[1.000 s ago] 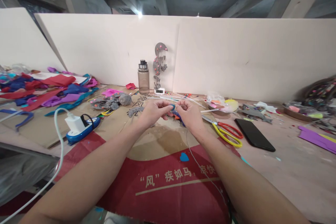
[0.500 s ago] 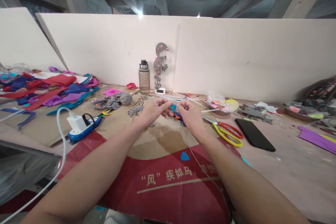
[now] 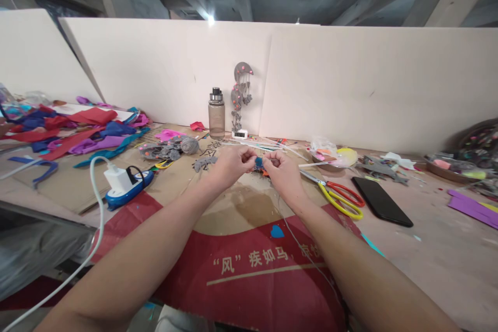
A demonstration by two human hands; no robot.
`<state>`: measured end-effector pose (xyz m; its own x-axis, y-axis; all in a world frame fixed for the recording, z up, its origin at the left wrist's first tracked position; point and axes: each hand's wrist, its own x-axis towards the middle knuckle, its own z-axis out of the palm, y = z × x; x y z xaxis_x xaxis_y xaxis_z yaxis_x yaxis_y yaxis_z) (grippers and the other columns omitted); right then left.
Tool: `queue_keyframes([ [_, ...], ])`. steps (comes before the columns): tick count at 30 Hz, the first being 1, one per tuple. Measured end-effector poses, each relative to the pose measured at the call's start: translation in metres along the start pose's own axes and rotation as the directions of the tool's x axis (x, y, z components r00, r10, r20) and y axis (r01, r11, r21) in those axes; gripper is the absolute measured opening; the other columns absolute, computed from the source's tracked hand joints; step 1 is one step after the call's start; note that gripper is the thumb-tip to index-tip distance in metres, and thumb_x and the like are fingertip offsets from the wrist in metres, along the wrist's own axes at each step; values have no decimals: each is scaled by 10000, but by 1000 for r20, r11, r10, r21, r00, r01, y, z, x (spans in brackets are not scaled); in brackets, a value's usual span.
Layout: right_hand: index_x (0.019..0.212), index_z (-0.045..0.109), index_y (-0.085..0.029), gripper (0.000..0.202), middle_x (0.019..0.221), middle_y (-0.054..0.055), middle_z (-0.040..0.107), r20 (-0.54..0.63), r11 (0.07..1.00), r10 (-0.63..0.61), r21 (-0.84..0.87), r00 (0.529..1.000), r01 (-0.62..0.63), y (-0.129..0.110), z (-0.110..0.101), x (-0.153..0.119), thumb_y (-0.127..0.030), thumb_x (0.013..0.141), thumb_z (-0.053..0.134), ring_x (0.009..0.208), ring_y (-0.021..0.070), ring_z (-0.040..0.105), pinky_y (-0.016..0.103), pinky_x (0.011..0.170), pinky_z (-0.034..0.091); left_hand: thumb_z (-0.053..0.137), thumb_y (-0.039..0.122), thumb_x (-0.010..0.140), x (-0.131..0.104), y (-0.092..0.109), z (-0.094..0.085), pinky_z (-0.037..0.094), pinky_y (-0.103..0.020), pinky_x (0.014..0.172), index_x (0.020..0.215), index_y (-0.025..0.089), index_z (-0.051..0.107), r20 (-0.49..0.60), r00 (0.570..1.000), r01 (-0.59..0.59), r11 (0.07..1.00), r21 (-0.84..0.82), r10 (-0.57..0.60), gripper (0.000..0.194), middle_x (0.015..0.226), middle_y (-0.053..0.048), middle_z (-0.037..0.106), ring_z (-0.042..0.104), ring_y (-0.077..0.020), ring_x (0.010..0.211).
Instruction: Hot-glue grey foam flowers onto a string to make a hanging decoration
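Between the fingertips of both hands is a small blue felt piece (image 3: 259,162). My left hand (image 3: 236,165) pinches its left side, and my right hand (image 3: 280,168) pinches the right side. A thin grey string (image 3: 299,245) runs from below my right hand down across the red-and-brown cardboard sheet (image 3: 249,295). On that sheet, nearer to me, lies a blue felt heart (image 3: 277,231). Just beyond my right wrist are scissors (image 3: 342,199) with one red and one yellow handle. Small dark and orange bits under the hands are partly hidden.
A bottle (image 3: 217,116) and a grey hanging felt ornament (image 3: 241,93) stand by the white board. Felt strips (image 3: 89,119) pile up at left, near a blue power strip (image 3: 130,192) with a white cable. A black phone (image 3: 381,201) and a bowl (image 3: 334,161) are at right.
The view has shifted slightly, so the scene sits a little further right. Both hands stay together at the blue felt piece, which now looks narrower and darker.
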<state>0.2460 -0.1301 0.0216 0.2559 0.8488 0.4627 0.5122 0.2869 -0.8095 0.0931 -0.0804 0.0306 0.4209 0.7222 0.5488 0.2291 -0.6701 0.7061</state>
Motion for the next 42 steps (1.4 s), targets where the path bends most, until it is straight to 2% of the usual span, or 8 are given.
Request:
queue_keyframes([
  [3,755,601,-193,160,593,-24,557,26,998,43,33,999,-44,-1,-1,0,-344,741,551,553,124,463,246,549,347,612,198,752,1,3,0,480,-223,505,781,178,674,7,999,47,999,-26,-47,71,552,4,644,596,-119,489],
  [8,755,583,-184,174,589,-35,542,21,989,99,105,995,-101,-8,-4,-1,-352,735,541,513,105,425,236,520,340,575,259,836,4,9,2,538,-248,519,713,141,609,84,966,260,914,-313,-246,173,596,-28,650,637,-130,514],
  [11,751,578,-181,181,580,-46,514,-10,985,119,127,993,-116,-11,-4,-2,-358,730,544,499,96,395,231,502,325,600,252,829,4,10,4,562,-254,549,713,126,613,96,960,281,891,-358,-264,172,632,-41,662,653,-131,543],
  [21,766,587,-185,156,609,-29,553,-3,995,66,82,998,-65,-1,1,-1,-332,737,543,548,119,458,240,537,349,604,292,793,-1,6,-1,495,-220,542,723,149,659,68,989,139,975,-171,-129,168,584,-16,646,608,-120,542],
  [26,756,602,-190,118,670,-3,595,-8,977,-79,-200,997,76,-1,-2,-1,-278,776,525,603,134,483,255,590,332,633,331,774,3,4,-8,394,-207,504,852,177,739,52,997,46,994,98,-51,203,599,-1,658,568,-115,542],
  [33,855,628,-187,113,828,58,662,75,868,-255,-422,964,262,1,-1,-7,-224,826,525,751,188,571,296,685,373,610,246,771,-1,5,-1,419,-221,553,795,193,752,104,995,-12,987,160,-4,153,593,-1,671,580,-124,544],
  [39,891,615,-196,118,851,52,665,97,912,-222,-330,970,242,0,0,-5,-232,867,505,770,190,576,305,700,387,580,182,757,-1,10,-3,418,-217,552,755,179,734,67,998,-2,963,268,-16,154,603,-2,681,589,-121,556],
  [42,938,569,-190,109,873,48,651,67,954,-194,-220,979,204,1,1,-4,-244,860,516,750,176,563,295,687,392,574,174,753,-1,8,-3,451,-213,549,735,170,703,26,998,59,982,182,-65,130,604,-4,683,613,-121,552],
])
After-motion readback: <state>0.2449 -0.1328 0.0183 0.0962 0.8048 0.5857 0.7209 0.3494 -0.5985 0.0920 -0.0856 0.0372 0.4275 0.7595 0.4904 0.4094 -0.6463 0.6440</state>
